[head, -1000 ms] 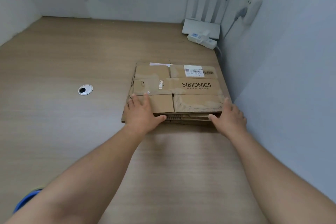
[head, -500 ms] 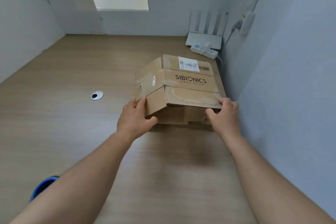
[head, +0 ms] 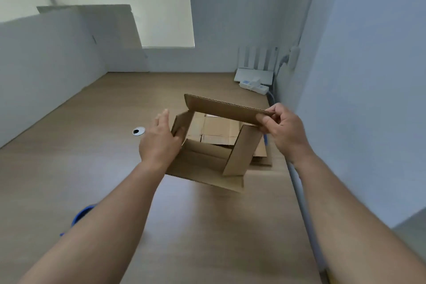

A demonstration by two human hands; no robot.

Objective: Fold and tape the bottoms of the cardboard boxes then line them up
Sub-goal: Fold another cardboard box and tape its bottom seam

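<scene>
Brown corrugated cardboard box [head: 200,166] is up off the light wooden desk [head: 92,150], opened into a square tube, and you are looking down through it near the desk's right edge. Your left hand [head: 159,143] holds its left wall, fingers fairly straight along the outside and thumb hooked over the near edge. Your right hand [head: 285,131] pinches the right end of the far flap [head: 226,108] between thumb and curled fingers. Below, a stack of flattened brown cardboard boxes [head: 216,129] lies on the desk against the right edge. A round silver cable grommet [head: 138,131] sits left of your left hand. A white router [head: 253,75] and white power strip [head: 253,86] occupy the far right corner. A blue object [head: 80,217] peeks out beside your left forearm.
</scene>
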